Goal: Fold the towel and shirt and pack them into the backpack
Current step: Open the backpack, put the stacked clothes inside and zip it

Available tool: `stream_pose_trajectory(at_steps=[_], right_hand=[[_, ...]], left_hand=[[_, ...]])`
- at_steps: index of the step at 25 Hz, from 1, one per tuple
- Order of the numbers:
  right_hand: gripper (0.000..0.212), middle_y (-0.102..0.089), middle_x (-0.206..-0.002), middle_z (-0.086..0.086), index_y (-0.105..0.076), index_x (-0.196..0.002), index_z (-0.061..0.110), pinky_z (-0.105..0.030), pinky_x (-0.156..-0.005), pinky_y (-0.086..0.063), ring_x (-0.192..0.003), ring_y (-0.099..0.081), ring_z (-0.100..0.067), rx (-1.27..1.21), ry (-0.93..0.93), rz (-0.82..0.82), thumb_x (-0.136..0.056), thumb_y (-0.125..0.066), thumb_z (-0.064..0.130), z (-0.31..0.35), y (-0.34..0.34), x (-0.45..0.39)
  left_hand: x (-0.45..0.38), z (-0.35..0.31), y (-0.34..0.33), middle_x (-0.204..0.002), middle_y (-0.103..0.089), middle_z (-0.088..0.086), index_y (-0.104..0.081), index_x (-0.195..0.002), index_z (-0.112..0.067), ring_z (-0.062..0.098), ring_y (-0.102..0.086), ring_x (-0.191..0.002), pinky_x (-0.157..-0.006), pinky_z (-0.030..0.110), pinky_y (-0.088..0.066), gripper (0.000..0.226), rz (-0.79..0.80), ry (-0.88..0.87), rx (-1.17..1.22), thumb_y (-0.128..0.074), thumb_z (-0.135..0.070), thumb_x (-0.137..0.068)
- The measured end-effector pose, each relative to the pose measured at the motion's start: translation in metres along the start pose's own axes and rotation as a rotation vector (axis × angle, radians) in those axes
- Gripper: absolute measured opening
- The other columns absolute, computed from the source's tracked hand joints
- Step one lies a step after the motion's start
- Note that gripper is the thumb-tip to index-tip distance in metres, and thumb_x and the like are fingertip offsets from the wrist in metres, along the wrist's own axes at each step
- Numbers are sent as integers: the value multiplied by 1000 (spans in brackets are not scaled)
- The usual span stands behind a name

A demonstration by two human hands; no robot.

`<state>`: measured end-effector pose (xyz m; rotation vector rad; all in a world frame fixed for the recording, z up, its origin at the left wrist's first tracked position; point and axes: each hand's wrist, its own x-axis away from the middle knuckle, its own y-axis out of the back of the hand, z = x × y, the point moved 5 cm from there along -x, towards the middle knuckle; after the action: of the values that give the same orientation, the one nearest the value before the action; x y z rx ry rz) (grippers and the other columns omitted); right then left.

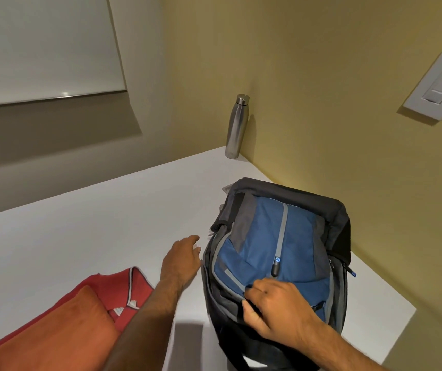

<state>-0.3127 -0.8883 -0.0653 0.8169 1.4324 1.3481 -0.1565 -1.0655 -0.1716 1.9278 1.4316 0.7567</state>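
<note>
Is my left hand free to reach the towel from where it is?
Probably yes: the left hand is open beside the backpack, and the towel lies uncovered atop the shirt.

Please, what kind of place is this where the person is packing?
Probably an indoor room, perhaps a home or hostel room. A white table stands in a corner of yellow walls, a wall switch is mounted nearby, and a steel water bottle stands by the wall.

Bare table [86, 223] left of backpack [276, 236] open; steel bottle [237, 127] blocks far corner, wall [335, 103] hems right.
</note>
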Motion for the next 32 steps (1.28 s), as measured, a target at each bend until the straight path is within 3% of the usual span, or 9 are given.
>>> stream_pose_trajectory(at_steps=[6,9,15,19,22,24,26,29,32], right_hand=[[34,-53,-63,4,-52,-64,20,-30,-50,-42,-58,-52,-15,-73,-140,52,-83,-50,48,12,-17,-4],[34,-61,-74,8,-66,-82,23,-31,-61,-49,-72,-55,-14,-162,-191,-32,-83,-55,55,30,-16,-18],[50,-69,-116,1,-67,-119,15,-30,-93,-46,-109,-58,-19,-376,-236,14,-84,-59,50,96,-44,-60],[53,-63,-120,3,-59,-125,19,-24,-89,-46,-108,-58,-14,-614,-317,208,-81,-63,48,152,-77,-82],[69,-56,-119,10,-51,-126,29,-31,-92,-51,-107,-59,-12,-769,-466,318,-67,-68,61,182,-105,-97],[77,-55,-115,12,-47,-127,31,-33,-94,-49,-108,-58,-14,-745,-510,339,-63,-71,67,191,-121,-110],[100,-56,-127,6,-41,-137,29,-37,-97,-46,-116,-56,-20,-676,-532,357,-54,-70,76,194,-137,-121],[142,-37,-153,-2,-18,-152,27,-44,-111,-39,-137,-42,-26,-710,-585,483,-35,-71,87,198,-165,-132],[159,-31,-157,-3,-8,-154,26,-48,-113,-36,-140,-37,-28,-713,-613,587,-24,-73,89,199,-184,-138]], left_hand=[[59,51,47,-154,-40,1,-39,-149,-21,19,-33,-143,-117,37,-30,59,-115,47,11,-49,-49,-98],[87,81,84,-153,-42,3,-39,-148,-15,22,-33,-143,-118,39,-30,67,-198,80,-28,-54,-53,-95],[158,164,148,-153,-42,7,-36,-149,-19,28,-39,-139,-112,48,-37,74,-327,397,49,-59,-56,-90],[205,220,169,-146,-45,10,-38,-145,-19,34,-44,-131,-105,53,-43,89,-362,674,132,-71,-61,-75],[228,250,170,-142,-45,14,-40,-143,-14,38,-44,-128,-102,53,-43,99,-375,800,215,-83,-55,-64],[237,262,161,-147,-42,16,-32,-150,-13,39,-45,-131,-103,52,-44,115,-343,829,318,-88,-55,-59],[239,266,152,-144,-47,14,-31,-149,-11,35,-53,-123,-99,48,-48,119,-342,812,447,-92,-52,-56],[237,264,147,-122,-61,8,-46,-133,-10,24,-58,-97,-88,39,-51,100,-343,828,542,-95,-45,-52],[234,265,150,-91,-58,-4,-52,-110,-16,23,-57,-87,-80,34,-50,78,-320,887,594,-97,-42,-51]])
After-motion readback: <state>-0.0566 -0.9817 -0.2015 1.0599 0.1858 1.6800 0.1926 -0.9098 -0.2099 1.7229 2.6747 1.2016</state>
